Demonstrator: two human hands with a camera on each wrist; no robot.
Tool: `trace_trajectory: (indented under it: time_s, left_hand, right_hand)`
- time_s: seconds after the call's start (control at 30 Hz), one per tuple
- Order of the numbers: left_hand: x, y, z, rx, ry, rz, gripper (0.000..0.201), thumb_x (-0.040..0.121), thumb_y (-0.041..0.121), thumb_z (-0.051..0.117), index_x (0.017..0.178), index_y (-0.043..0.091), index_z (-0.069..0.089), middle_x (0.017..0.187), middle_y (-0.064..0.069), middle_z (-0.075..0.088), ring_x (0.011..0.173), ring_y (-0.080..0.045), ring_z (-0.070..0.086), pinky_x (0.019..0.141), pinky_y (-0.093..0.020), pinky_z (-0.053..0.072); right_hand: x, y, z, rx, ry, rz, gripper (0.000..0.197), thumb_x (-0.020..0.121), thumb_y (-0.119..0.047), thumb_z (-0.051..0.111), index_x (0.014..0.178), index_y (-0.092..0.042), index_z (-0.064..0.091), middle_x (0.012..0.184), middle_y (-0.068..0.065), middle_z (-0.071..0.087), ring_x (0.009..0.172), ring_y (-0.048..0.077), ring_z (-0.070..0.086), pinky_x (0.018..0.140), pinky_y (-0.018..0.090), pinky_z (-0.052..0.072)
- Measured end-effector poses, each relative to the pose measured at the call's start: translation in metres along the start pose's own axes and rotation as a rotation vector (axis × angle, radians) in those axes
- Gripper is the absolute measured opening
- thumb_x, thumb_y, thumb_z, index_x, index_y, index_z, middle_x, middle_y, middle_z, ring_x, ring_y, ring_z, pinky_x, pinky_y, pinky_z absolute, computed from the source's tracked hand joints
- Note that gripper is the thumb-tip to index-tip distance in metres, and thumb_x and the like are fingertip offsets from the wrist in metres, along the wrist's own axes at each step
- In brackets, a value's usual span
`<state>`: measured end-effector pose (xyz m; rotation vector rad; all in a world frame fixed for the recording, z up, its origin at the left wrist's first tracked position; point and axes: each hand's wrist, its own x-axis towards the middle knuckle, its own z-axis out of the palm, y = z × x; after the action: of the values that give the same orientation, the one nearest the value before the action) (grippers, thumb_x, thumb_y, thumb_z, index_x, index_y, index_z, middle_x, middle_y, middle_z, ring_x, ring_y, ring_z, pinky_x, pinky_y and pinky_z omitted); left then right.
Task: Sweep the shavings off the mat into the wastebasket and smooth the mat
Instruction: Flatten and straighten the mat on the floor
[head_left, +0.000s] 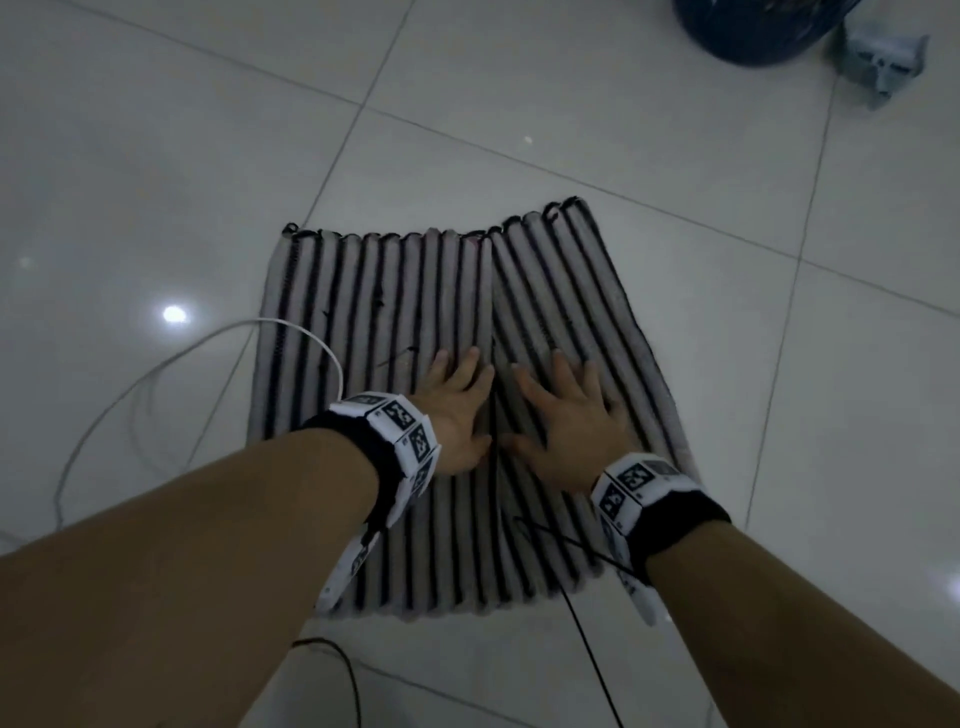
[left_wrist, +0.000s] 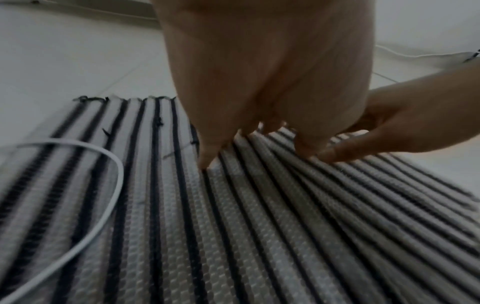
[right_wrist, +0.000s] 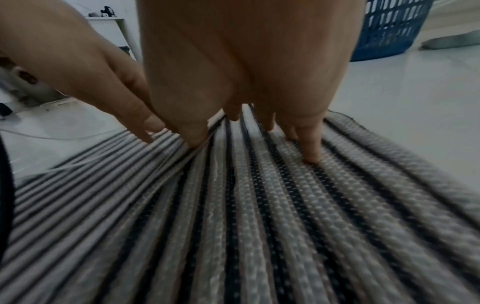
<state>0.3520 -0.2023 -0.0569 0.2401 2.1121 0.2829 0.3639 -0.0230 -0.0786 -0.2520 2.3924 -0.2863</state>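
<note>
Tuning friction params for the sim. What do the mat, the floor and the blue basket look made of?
Mat: seemingly woven textile, matte, in pale ribbed cords with dark stripes; knit texture shows in the wrist views, frayed threads at the far edge.
Floor: looks like glazed or polished tile, glossy; grout lines and a lamp glare spot.
Blue basket: probably moulded plastic, with a lattice of slots.

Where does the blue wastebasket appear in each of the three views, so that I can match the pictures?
Head: the blue wastebasket sits at the top right, cut by the frame's edge, beyond the mat.
Left wrist: not in it.
Right wrist: top right corner, behind the right hand.
Shared landmark: the striped mat, with both hands pressed flat on it side by side.
</note>
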Motion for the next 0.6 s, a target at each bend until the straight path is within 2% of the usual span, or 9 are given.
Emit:
trace_trajectory:
  time_s: [0.03, 0.1, 0.17, 0.23, 0.33, 0.4, 0.6]
  left_hand:
    - [0.010, -0.005, 0.009, 0.025, 0.051, 0.006, 0.087, 0.092, 0.052, 0.045, 0.149, 0.032, -0.017, 0.152, 0.006, -0.036, 0.142, -0.027, -0.029, 0.116, -0.057, 0.002]
    - [0.028, -0.014, 0.016, 0.101, 0.160, 0.031, 0.091, 0.089, 0.058, 0.045, 0.145, 0.038, -0.024, 0.147, 0.006, -0.045, 0.137, -0.028, -0.037, 0.112, -0.064, -0.008]
    - [0.045, -0.030, 0.008, 0.168, 0.244, 0.075, 0.092, 0.088, 0.062, 0.044, 0.142, 0.041, -0.028, 0.145, 0.005, -0.047, 0.135, -0.027, -0.041, 0.110, -0.065, -0.012]
    - [0.059, -0.049, -0.011, 0.225, 0.270, 0.107, 0.092, 0.087, 0.068, 0.039, 0.140, 0.040, -0.031, 0.147, 0.004, -0.045, 0.135, -0.024, -0.041, 0.110, -0.064, -0.014]
    - [0.075, -0.074, -0.039, 0.301, 0.287, 0.070, 0.097, 0.080, 0.080, 0.028, 0.142, 0.035, -0.030, 0.147, 0.007, -0.044, 0.136, -0.019, -0.040, 0.111, -0.061, -0.013]
    - [0.076, -0.084, -0.049, 0.327, 0.278, 0.040, 0.096, 0.077, 0.083, 0.025, 0.142, 0.038, -0.030, 0.145, 0.010, -0.045, 0.136, -0.018, -0.039, 0.111, -0.061, -0.012]
    - [0.046, -0.110, -0.052, 0.415, 0.213, -0.044, 0.099, 0.078, 0.081, 0.030, 0.141, 0.036, -0.031, 0.147, 0.007, -0.043, 0.140, -0.022, -0.034, 0.113, -0.064, 0.001]
  right_hand:
    - [0.010, -0.003, 0.002, -0.050, -0.013, 0.014, 0.085, 0.089, -0.075, 0.045, 0.154, -0.053, -0.004, 0.166, -0.003, -0.023, 0.150, 0.039, -0.024, 0.118, 0.071, 0.004]
    - [0.027, -0.005, 0.002, -0.079, -0.005, 0.071, 0.089, 0.084, -0.082, 0.042, 0.152, -0.056, -0.009, 0.162, -0.004, -0.033, 0.147, 0.041, -0.031, 0.114, 0.075, -0.001]
    - [0.040, -0.003, -0.003, -0.079, 0.012, 0.165, 0.095, 0.080, -0.087, 0.041, 0.151, -0.056, -0.014, 0.161, -0.004, -0.035, 0.147, 0.042, -0.030, 0.114, 0.076, 0.000]
    - [0.049, 0.008, -0.012, -0.053, 0.030, 0.267, 0.101, 0.076, -0.090, 0.041, 0.150, -0.055, -0.017, 0.162, -0.003, -0.034, 0.148, 0.044, -0.027, 0.114, 0.076, 0.004]
    - [0.055, 0.030, -0.026, -0.013, 0.040, 0.348, 0.106, 0.072, -0.094, 0.040, 0.149, -0.055, -0.020, 0.162, -0.003, -0.033, 0.149, 0.046, -0.022, 0.113, 0.075, 0.011]
    - [0.054, 0.041, -0.030, 0.011, 0.052, 0.372, 0.107, 0.069, -0.096, 0.040, 0.149, -0.055, -0.020, 0.163, -0.003, -0.032, 0.149, 0.047, -0.020, 0.113, 0.075, 0.014]
    - [0.042, 0.045, -0.014, 0.090, 0.073, 0.517, 0.114, 0.064, -0.099, 0.037, 0.147, -0.054, -0.026, 0.163, 0.004, -0.031, 0.147, 0.053, -0.017, 0.115, 0.073, 0.017]
